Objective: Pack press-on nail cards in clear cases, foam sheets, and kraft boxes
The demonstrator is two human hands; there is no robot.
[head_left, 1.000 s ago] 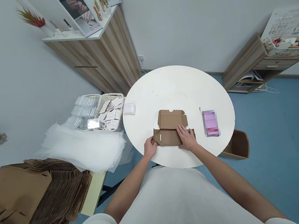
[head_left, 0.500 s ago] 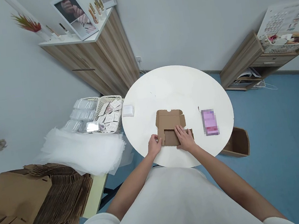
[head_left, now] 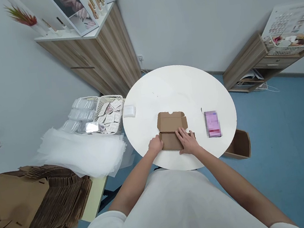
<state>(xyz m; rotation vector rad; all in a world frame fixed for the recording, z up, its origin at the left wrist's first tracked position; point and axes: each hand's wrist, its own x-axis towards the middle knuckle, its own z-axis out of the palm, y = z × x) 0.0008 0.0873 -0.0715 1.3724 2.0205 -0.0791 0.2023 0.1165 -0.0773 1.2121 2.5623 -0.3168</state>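
Clasping carton (head_left: 171, 121) edge; left hand (head_left: 155, 146) now curled

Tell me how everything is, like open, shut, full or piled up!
Cardboard box, lid open.
Left grip, curled at the box's left edge.
Right grip, flat on the box's right part.
Cupboard, shut.
Drawer, shut.
Card basket, full.
White sheets, piled.
Spare cardboard, stacked.
Floor box, open.

Brown carton (head_left: 171, 120), white table (head_left: 176, 88), blue floor (head_left: 285, 130)
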